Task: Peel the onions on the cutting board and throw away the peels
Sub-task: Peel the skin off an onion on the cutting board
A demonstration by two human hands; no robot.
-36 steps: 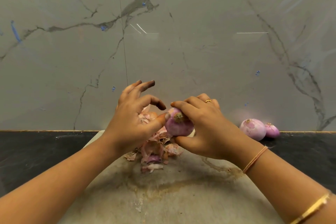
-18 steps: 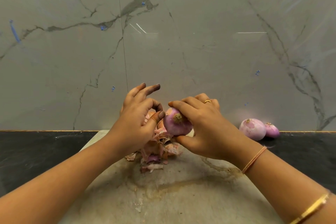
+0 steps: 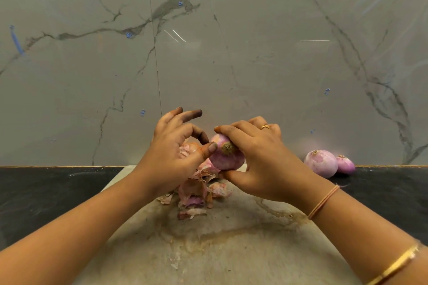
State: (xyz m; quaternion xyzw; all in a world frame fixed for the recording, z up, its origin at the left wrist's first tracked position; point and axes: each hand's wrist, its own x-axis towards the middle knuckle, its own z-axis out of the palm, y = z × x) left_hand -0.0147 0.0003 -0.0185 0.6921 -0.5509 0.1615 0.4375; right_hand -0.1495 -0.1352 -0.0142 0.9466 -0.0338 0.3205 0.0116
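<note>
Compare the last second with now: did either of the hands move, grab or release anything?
The left hand shifted only slightly: its thumb edged left along the onion, then came back toward the root end, where it touches now. Nothing was taken or let go. The right hand still grips the onion above the peels; the two peeled onions at the right lie unchanged.

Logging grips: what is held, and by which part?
Right hand grips the onion around its sides, root end showing; left hand touches its skin with the thumb.
</note>
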